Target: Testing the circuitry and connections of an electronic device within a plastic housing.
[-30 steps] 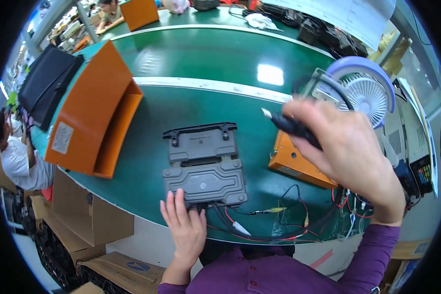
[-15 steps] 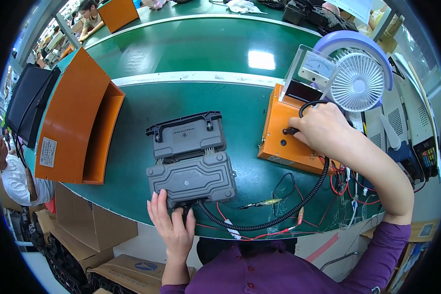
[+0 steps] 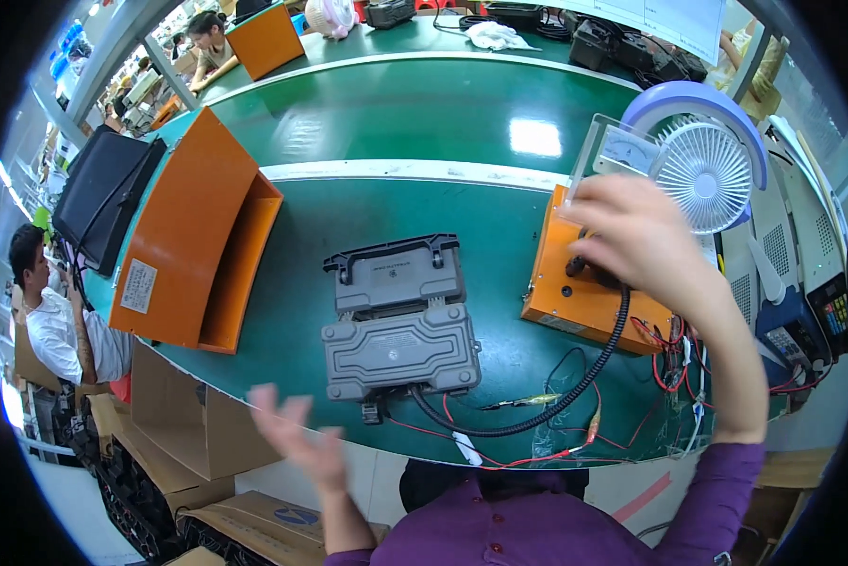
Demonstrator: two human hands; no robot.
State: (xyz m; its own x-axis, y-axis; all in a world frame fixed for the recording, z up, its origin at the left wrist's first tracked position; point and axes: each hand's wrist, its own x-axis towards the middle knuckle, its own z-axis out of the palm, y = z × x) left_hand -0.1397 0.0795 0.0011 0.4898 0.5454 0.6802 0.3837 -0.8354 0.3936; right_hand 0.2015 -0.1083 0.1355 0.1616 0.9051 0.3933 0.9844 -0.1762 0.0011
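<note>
Since half a second ago, the bare left hand [image 3: 301, 441] has come off the lower edge of the grey ribbed plastic case [image 3: 403, 351] and swung out to its left, over the front edge of the glossy green tabletop [image 3: 349, 203]; its fingers are spread wide and hold nothing. The bare right hand [image 3: 636, 231] has let go of the black plug [image 3: 575, 267], which stands in the top face of the low orange metal box [image 3: 584, 316], and now hangs just above it, fingers and thumb parted. Blur makes it hard to say whether the thumb brushes the black corrugated cable [image 3: 618, 326], which curves from the lower edge of the case across the tabletop to the plug. The case lies flat in the middle of the near tabletop, its black plastic handle [image 3: 391, 247] toward the far side, and the orange metal box sits to its right. Red wires [image 3: 528, 460] run near the front edge, beside a small white tag [image 3: 466, 449]. Behind the right hand stands a round white-and-lilac fan [image 3: 707, 174].
</note>
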